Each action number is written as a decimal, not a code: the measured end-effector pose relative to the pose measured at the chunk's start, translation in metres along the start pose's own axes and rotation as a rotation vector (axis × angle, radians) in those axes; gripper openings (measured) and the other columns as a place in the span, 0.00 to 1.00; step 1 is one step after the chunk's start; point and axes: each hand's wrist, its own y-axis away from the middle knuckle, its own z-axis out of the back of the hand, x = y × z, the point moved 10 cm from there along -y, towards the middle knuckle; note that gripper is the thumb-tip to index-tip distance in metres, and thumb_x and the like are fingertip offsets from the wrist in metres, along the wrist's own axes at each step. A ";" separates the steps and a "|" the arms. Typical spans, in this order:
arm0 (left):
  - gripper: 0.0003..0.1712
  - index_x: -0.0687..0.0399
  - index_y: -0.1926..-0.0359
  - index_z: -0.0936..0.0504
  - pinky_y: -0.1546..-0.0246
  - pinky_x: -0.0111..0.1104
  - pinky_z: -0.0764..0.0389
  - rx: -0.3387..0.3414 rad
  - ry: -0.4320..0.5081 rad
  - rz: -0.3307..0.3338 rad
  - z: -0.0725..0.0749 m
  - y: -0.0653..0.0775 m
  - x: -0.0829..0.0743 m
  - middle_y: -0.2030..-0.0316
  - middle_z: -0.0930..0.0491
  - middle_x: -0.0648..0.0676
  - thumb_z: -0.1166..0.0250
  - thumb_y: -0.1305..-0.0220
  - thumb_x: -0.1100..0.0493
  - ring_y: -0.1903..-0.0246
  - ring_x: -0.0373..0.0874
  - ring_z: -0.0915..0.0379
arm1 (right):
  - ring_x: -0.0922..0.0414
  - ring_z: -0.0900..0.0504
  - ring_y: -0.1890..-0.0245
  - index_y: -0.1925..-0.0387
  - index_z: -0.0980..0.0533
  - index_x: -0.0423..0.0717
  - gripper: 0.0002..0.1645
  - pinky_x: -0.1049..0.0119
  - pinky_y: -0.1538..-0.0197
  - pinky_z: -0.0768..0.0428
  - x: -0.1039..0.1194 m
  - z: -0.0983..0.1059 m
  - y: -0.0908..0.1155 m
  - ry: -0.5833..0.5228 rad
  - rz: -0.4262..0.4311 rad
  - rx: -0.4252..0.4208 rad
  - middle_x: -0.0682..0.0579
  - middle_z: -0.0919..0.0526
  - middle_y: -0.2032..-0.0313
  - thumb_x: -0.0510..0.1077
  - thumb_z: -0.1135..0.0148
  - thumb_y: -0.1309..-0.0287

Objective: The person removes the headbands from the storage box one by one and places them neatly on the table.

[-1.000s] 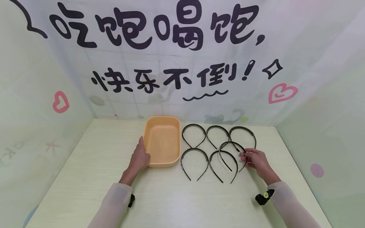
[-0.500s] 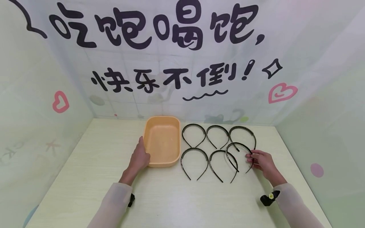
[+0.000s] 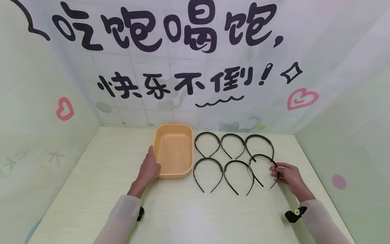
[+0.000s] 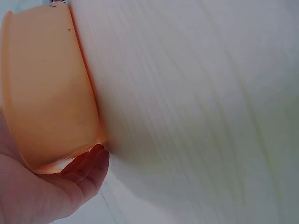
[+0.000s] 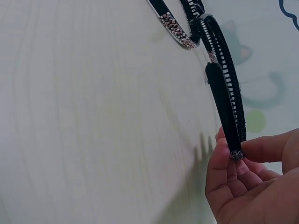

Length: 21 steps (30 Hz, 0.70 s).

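An orange plastic tray [image 3: 173, 152] rests on the table left of the headbands, with nothing in it. My left hand [image 3: 149, 168] grips its near left side, the thumb up at the rim; in the left wrist view the fingers curl at the tray's lower edge. In my right hand [image 3: 289, 174], thumb and fingers pinch one side of a black toothed headband [image 5: 221, 105], which has glittery stones along its band. It stands at the right end of the front row, overlapping a neighbouring headband [image 3: 236, 161] in the head view.
Three more black headbands lie in the back row, with the rightmost headband [image 3: 258, 136] nearest my right hand. Another headband [image 3: 208, 159] lies at the front row's left, close to the tray. A printed cloth [image 3: 195, 112] walls the pale table [image 3: 195, 217] at the back and sides.
My right hand has shifted right and slightly nearer with the pinched headband, so it overlaps its front-row neighbour less. My left hand and the tray have stayed put.
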 end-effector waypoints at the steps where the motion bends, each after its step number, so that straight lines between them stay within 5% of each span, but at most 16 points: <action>1: 0.49 0.67 0.23 0.68 0.37 0.56 0.34 -0.001 -0.001 0.002 0.000 0.000 0.000 0.32 0.43 0.75 0.53 0.42 0.74 0.37 0.66 0.36 | 0.67 0.15 0.70 0.32 0.42 0.29 0.29 0.70 0.65 0.19 0.000 0.001 0.001 -0.001 0.002 -0.002 0.64 0.12 0.69 0.35 0.51 0.30; 21: 0.48 0.68 0.24 0.68 0.44 0.55 0.28 0.000 -0.013 -0.021 0.002 0.001 -0.002 0.33 0.41 0.76 0.53 0.41 0.74 0.41 0.67 0.32 | 0.66 0.16 0.70 0.36 0.39 0.26 0.25 0.67 0.65 0.17 -0.002 0.020 0.004 0.068 0.030 -0.032 0.64 0.13 0.70 0.35 0.52 0.31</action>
